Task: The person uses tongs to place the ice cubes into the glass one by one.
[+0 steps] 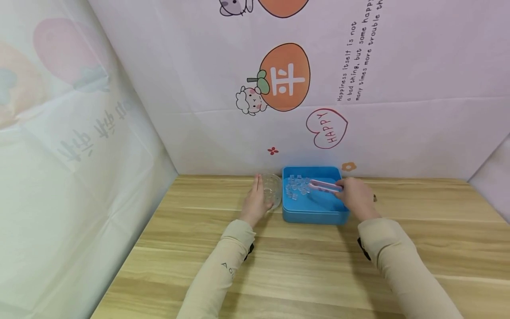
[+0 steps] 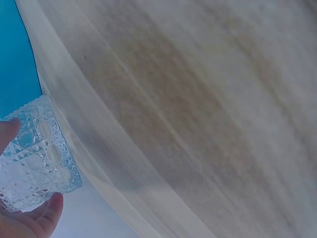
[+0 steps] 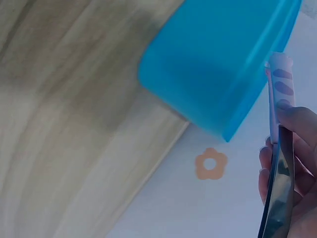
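Note:
A clear glass bowl (image 1: 272,189) with a faceted pattern stands on the table at the left of a blue box (image 1: 314,217). My left hand (image 1: 255,203) holds it, fingers on the far side and thumb on the near side; in the left wrist view the cut glass (image 2: 37,148) shows between thumb and fingers. Small clear cubes (image 1: 296,186) lie in the box's left part. My right hand (image 1: 356,197) grips a pair of tongs (image 1: 324,186) over the box, their tips by the cubes. In the right wrist view the tongs show pale pink ends (image 3: 282,82) and a metal handle.
A white printed cloth (image 1: 223,146) hangs as a wall right behind the box and bowl. Another cloth wall (image 1: 119,177) stands at the left. The wooden table (image 1: 303,270) extends toward me and to both sides. Something small and dark (image 1: 375,198) shows behind my right hand.

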`<state>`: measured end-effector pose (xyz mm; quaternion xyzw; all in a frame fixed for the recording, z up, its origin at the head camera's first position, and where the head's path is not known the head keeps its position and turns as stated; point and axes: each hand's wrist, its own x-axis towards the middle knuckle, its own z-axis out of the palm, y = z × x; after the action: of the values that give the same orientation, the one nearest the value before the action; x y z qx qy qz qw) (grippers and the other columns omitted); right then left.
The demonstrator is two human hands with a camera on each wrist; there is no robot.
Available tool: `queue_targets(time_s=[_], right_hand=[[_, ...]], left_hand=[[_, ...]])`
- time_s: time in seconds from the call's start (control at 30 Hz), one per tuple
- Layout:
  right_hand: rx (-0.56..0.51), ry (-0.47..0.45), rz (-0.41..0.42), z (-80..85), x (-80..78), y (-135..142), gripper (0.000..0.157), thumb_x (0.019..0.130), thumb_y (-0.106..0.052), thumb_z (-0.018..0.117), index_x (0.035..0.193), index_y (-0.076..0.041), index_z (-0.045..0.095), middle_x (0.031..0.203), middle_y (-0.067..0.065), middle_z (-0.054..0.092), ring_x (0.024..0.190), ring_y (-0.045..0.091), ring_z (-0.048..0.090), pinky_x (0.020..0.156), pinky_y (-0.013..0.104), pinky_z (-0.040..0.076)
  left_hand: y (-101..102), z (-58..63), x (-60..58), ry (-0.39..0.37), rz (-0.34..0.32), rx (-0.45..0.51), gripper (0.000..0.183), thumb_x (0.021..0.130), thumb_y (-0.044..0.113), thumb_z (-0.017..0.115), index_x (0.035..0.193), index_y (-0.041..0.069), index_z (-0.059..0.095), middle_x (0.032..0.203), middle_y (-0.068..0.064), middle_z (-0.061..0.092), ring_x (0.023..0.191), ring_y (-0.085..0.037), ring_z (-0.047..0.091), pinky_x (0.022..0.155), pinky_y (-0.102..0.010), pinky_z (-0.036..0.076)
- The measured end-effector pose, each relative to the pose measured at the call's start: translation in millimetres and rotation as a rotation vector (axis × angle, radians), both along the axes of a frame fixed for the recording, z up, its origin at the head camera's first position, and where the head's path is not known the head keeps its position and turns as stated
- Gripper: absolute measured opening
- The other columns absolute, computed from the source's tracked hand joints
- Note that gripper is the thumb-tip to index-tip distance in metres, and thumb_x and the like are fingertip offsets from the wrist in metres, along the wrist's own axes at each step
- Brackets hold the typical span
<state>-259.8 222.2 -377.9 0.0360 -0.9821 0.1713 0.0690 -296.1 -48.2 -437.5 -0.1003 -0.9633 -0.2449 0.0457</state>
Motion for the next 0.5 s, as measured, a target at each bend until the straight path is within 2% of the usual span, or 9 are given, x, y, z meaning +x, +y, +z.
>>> queue_targets(time_s=[0.1, 0.27, 0.5], right_hand=[[-0.017, 0.031, -0.008, 5.4, -1.6, -2.9, 0.032, 0.085, -0.015, 0.069, 0.111, 0.004, 0.067, 0.104, 0.026, 0.068, 0.074, 0.031, 0.064, 0.046, 0.028, 0.047], [-0.026, 0.036, -0.014, 15.8, -3.9, -12.2, 0.034, 0.086, -0.017, 0.069, 0.114, 0.002, 0.067, 0.108, 0.025, 0.068, 0.079, 0.033, 0.065, 0.048, 0.029, 0.048], [-0.034, 0.026, 0.028, 25.8, -3.9, -29.2, 0.033, 0.086, -0.018, 0.069, 0.113, 0.0, 0.068, 0.107, 0.023, 0.068, 0.085, 0.032, 0.065, 0.051, 0.03, 0.05]], left_hand=[[0.2, -0.4, -0.3, 0.013, -0.001, -0.005, 0.097, 0.081, 0.023, 0.075, 0.152, 0.002, 0.01, 0.161, -0.011, 0.009, 0.133, -0.032, 0.043, 0.109, -0.038, 0.039], [0.6, -0.2, -0.3, 0.024, 0.001, -0.017, 0.097, 0.081, 0.024, 0.075, 0.151, 0.001, 0.012, 0.16, -0.012, 0.011, 0.133, -0.032, 0.043, 0.108, -0.038, 0.04], [1.8, 3.7, 3.0, 0.012, 0.006, -0.029, 0.093, 0.086, 0.032, 0.069, 0.151, 0.001, 0.01, 0.16, -0.014, 0.012, 0.136, -0.032, 0.04, 0.108, -0.038, 0.04]])
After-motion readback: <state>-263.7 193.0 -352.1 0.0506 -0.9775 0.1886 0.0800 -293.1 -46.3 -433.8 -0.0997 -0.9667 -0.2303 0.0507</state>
